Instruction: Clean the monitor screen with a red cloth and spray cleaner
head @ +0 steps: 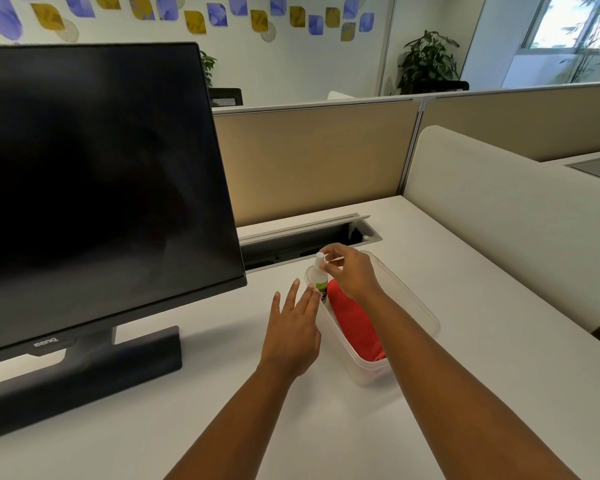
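Fetch step: right hand (352,275) pinches the spray bottle (320,276) top, bottle upright in the tub (426,317) beside the red cloth (355,323). Left hand (293,327) grip wide, holding nothing. Next: lift bottle, aim at monitor (97,181) on bench (465,341).

One head view, looking forward and down.
You see the white desk (430,393) from close above, wall beyond.

Two bare forearms enter from the bottom edge. No sleeves in view to the frame's edge. Left hand (291,336) and right hand (352,271): no rings, watch, bands or gloves visible. Nails short, unpainted as far as shows.
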### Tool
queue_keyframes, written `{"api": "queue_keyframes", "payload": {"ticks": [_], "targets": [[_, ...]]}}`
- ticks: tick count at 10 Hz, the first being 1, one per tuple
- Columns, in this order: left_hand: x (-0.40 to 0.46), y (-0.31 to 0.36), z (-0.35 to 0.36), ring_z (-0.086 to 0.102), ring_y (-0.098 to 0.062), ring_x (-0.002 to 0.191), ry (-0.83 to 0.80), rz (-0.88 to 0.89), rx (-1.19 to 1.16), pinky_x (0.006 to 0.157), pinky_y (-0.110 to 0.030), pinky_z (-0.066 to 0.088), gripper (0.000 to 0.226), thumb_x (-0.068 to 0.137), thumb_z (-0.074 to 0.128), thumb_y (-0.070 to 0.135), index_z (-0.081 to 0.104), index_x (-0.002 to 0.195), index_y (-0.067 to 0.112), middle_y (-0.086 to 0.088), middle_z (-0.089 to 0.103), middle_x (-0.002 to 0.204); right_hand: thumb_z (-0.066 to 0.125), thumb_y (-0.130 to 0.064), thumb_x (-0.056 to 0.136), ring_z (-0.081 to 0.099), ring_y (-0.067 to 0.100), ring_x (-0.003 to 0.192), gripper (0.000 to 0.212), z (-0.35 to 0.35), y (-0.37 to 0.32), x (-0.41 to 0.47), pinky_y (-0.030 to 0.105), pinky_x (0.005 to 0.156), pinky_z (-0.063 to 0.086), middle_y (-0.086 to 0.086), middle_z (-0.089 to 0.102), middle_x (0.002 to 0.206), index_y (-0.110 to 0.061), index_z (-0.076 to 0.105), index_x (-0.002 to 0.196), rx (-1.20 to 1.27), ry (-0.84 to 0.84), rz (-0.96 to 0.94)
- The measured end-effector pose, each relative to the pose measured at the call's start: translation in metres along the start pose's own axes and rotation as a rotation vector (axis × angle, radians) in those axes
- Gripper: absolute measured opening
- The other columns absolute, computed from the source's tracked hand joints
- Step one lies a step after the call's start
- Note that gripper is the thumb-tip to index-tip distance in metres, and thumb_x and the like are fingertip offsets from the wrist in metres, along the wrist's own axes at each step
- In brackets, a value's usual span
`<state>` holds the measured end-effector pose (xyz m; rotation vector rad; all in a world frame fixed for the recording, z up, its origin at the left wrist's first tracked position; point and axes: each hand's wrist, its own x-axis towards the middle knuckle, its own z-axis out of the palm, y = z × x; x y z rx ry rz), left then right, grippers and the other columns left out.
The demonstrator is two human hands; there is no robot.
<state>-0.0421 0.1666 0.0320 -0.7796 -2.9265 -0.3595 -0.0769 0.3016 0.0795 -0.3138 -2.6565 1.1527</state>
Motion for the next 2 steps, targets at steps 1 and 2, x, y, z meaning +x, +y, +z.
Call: {"api": "queue_keyframes", "payload": {"ticks": [1,2], "targets": [[0.0003,0.0016,-0.0019,-0.007,-0.021,0.144,-0.022,-0.002,0.005,0.110,-0.043,-0.015,0.056,0.096,0.031,0.037,0.006,0.145,0.028,0.003,0.004,0.157,0.062,-0.019,0.087,0.060,0.023,0.107,0.032,-0.0022,-0.0024,-0.0002,0.032,0.093,0.046,0.009,0.063,0.121,-0.014,0.058,0.118,-0.016,-0.002,0.000],[-0.0020,0.0000,-0.0039,-0.010,-0.021,0.144,-0.070,0.012,0.040,0.112,-0.046,-0.013,0.060,0.096,0.029,0.040,-0.001,0.145,0.027,0.003,-0.003,0.157,0.059,-0.016,0.088,0.059,0.024,0.110,0.036,-0.0031,-0.0050,-0.0023,0.033,0.095,0.046,0.009,0.061,0.124,-0.015,0.053,0.124,-0.014,-0.001,0.006]]}}
